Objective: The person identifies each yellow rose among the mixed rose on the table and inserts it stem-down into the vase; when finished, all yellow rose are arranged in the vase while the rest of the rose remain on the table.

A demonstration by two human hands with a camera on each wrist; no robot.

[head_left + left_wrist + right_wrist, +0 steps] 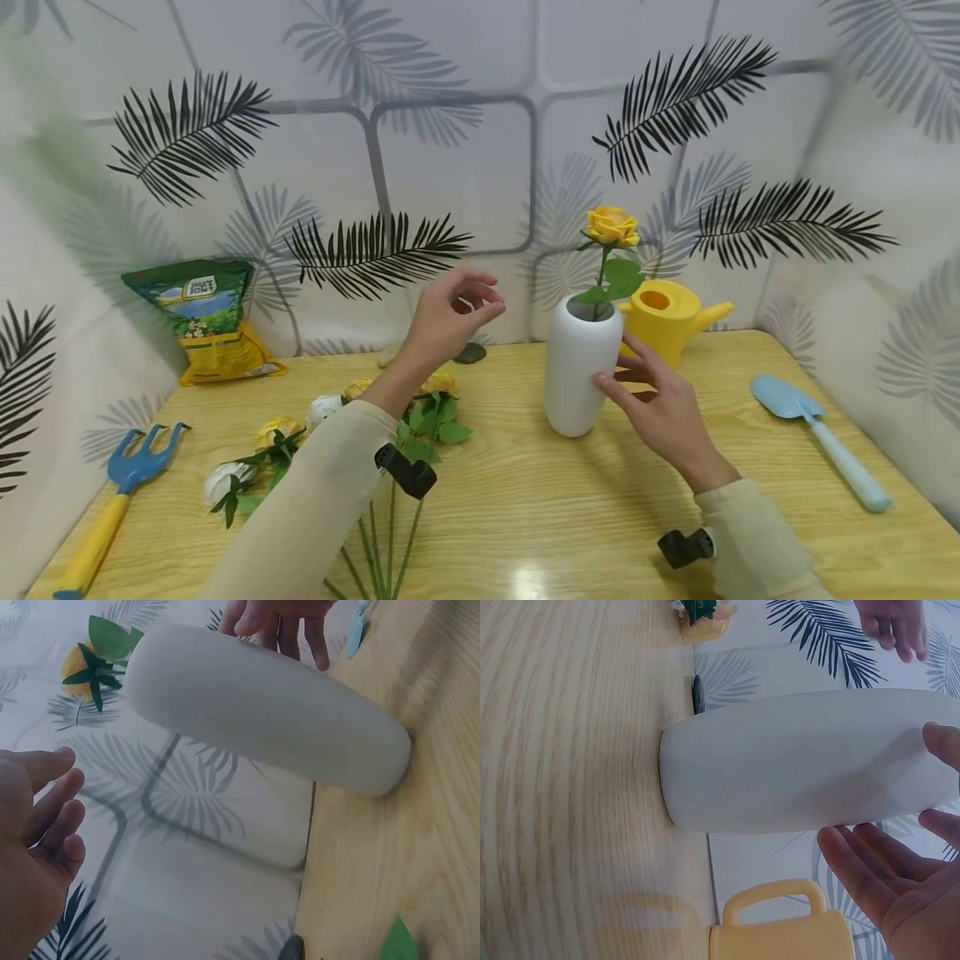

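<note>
— Where does the vase sit against the hands?

— The white vase (579, 371) stands upright on the wooden table (525, 500), near its middle. The right hand (663, 408) is at the vase's right flank, fingers nearly straight and spread; the thumb tip touches the side, and from the right wrist view the fingertips (937, 742) seem to rest on the wall rather than wrap it, though the angle is poor. The left hand (450, 321) hangs in the air to the vase's left, apart from it, fingers loosely bent, holding nothing.

— And what is in it?

— One yellow rose (611, 227) on a thin green stem with broad leaves, standing up out of the mouth.

— Surfaces, shapes?

— The vase is smooth, matt, a rounded cylinder narrowing slightly toward the top. The table is pale wood grain with a slight sheen. Behind the vase, just beside the right hand, is a glossy yellow plastic watering can (670, 317) with a short spout. Loose artificial flowers (330, 433), white and yellow with green stems, lie under the left forearm.

— Further out?

— A light blue trowel (817, 433) on the right, a blue rake with a yellow handle (112, 500) on the left, and a green and yellow bag (206, 321) leaning on the leaf-patterned wall.
</note>
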